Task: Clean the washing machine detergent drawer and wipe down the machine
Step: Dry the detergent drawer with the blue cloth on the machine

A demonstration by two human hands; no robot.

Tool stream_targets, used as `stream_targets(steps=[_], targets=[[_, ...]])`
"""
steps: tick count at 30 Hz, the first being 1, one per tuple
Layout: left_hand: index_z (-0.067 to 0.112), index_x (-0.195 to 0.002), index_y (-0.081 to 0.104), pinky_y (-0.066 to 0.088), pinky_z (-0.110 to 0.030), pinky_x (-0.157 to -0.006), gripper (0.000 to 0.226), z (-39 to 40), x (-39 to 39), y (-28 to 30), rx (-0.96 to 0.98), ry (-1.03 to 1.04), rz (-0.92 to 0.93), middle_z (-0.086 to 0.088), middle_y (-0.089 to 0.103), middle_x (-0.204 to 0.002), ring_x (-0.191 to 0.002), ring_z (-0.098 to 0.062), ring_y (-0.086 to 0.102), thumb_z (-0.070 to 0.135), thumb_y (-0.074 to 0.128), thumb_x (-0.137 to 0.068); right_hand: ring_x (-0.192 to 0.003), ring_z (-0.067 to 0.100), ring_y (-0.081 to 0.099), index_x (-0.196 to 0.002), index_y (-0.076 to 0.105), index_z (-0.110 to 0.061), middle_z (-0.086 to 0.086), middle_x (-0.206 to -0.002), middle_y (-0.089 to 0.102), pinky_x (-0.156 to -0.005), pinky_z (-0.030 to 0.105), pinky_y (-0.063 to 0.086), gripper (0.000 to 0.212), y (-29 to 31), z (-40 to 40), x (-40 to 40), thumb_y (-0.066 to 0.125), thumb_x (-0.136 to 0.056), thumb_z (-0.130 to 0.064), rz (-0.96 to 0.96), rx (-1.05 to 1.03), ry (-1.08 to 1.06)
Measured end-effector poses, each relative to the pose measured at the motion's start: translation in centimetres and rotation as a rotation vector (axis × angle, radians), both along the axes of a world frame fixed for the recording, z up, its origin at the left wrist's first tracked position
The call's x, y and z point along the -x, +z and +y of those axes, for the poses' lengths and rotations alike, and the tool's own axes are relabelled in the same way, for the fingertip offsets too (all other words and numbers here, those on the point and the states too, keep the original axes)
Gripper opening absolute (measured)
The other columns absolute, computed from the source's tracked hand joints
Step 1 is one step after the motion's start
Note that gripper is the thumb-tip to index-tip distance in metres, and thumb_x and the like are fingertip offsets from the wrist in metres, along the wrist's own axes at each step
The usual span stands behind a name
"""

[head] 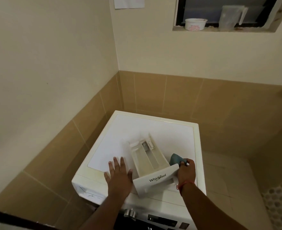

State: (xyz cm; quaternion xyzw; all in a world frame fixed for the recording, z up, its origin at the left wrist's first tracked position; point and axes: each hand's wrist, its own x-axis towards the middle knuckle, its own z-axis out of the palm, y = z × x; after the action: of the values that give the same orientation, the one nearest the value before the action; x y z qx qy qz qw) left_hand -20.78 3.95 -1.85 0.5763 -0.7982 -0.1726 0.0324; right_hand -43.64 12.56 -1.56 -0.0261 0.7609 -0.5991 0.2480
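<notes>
Resting atop washing machine (133, 128): detergent drawer (149, 161), front reading "Whirlpool". Left hand (118, 175) flat, fingers spread wide; right hand (186, 172) fingers pinching blue cloth (176, 159).

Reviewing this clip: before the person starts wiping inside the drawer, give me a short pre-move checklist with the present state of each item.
1. Detergent drawer is out of the machine and lying on the washing machine top: ok.
2. Blue cloth is in the right hand: ok.
3. Left hand is free, flat on the top beside the drawer: ok.
4. Drawer compartments face up: ok.
5. Cloth is damp: cannot tell.
6. Empty drawer slot is unobstructed: cannot tell.
</notes>
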Motion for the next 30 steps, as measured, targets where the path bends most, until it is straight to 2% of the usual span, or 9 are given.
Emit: stream_targets(steps=[3,5,9,12,17,20,23,27,30], targets=[[0.028,-0.155,-0.012,-0.005,-0.052,-0.118,0.072,1.3,0.5,0.7,0.05,-0.076,0.035,0.001,-0.022,-0.16,-0.149,-0.022,-0.02,0.064,-0.001,-0.093,-0.097,0.026,0.052,-0.117,0.056,-0.012,0.009,-0.11,0.058,-0.084,0.033,0.042,0.019,0.0,0.1,1.5,0.048,-0.1,-0.009,0.021,-0.03,0.026],[0.032,-0.153,-0.013,-0.007,-0.053,-0.119,0.073,2.4,1.0,0.9,0.079,-0.152,0.061,0.007,-0.024,-0.159,-0.148,-0.017,-0.022,0.063,-0.008,-0.088,-0.097,0.025,0.051,-0.119,0.056,-0.011,0.009,-0.11,0.057,-0.083,0.033,0.042,0.021,-0.1,0.3,2.4,0.049,-0.099,-0.008,0.026,-0.055,0.057],[0.031,-0.156,-0.007,-0.008,-0.05,-0.121,0.062,3.8,1.7,1.1,0.047,-0.164,0.089,0.007,-0.019,-0.162,-0.148,-0.013,-0.024,0.053,0.015,-0.102,-0.099,0.028,0.055,-0.118,0.057,-0.01,0.012,-0.114,0.059,-0.086,0.033,0.045,0.02,0.1,0.7,3.6,0.051,-0.099,-0.008,0.115,-0.083,0.088],[0.029,-0.156,-0.008,-0.011,-0.047,-0.121,0.064,4.9,2.7,1.2,0.029,-0.153,0.063,0.004,-0.02,-0.163,-0.148,-0.015,-0.024,0.052,0.019,-0.102,-0.106,0.032,0.058,-0.117,0.059,-0.009,0.015,-0.117,0.059,-0.087,0.031,0.043,0.02,0.6,0.7,4.7,0.052,-0.098,-0.008,0.215,-0.091,0.078],[0.03,-0.153,-0.02,-0.011,-0.051,-0.12,0.072,6.1,4.7,1.0,0.104,-0.291,-0.029,0.001,-0.028,-0.16,-0.147,-0.02,-0.029,0.066,-0.006,-0.092,-0.097,0.019,0.05,-0.118,0.057,-0.007,0.011,-0.119,0.051,-0.087,0.026,0.038,0.02,3.8,0.7,4.2,0.048,-0.1,-0.006,0.354,-0.064,0.006],[0.03,-0.153,-0.021,-0.008,-0.054,-0.12,0.076,4.4,5.6,1.6,0.149,-0.39,-0.044,-0.001,-0.026,-0.161,-0.147,-0.022,-0.028,0.07,-0.017,-0.088,-0.097,0.016,0.049,-0.12,0.056,-0.01,0.01,-0.123,0.048,-0.087,0.024,0.038,0.022,4.7,0.9,3.0,0.046,-0.101,-0.007,0.429,-0.062,-0.039],[0.028,-0.155,-0.015,0.001,-0.057,-0.12,0.077,0.3,5.1,1.8,0.202,-0.4,-0.104,-0.005,-0.017,-0.163,-0.15,-0.028,-0.018,0.069,-0.017,-0.089,-0.099,0.015,0.051,-0.121,0.057,-0.01,0.009,-0.124,0.048,-0.088,0.022,0.039,0.023,4.9,1.5,1.7,0.048,-0.1,-0.006,0.5,-0.067,-0.045],[0.026,-0.157,0.014,0.016,-0.06,-0.116,0.077,-4.6,3.8,1.6,0.194,-0.512,-0.169,-0.009,0.011,-0.164,-0.15,-0.033,0.012,0.071,0.003,-0.095,-0.097,0.015,0.052,-0.121,0.059,-0.013,0.006,-0.117,0.048,-0.086,0.026,0.043,0.029,4.7,2.1,0.1,0.047,-0.097,-0.001,0.609,-0.09,-0.025],[0.029,-0.157,0.01,0.01,-0.058,-0.118,0.087,-6.6,2.8,1.3,0.19,-0.67,-0.229,-0.007,0.008,-0.165,-0.152,-0.03,0.011,0.076,-0.01,-0.087,-0.099,0.021,0.055,-0.122,0.06,-0.018,0.0,-0.115,0.045,-0.08,0.03,0.045,0.032,4.4,2.0,-1.0,0.047,-0.097,-0.002,0.651,-0.116,-0.061]])
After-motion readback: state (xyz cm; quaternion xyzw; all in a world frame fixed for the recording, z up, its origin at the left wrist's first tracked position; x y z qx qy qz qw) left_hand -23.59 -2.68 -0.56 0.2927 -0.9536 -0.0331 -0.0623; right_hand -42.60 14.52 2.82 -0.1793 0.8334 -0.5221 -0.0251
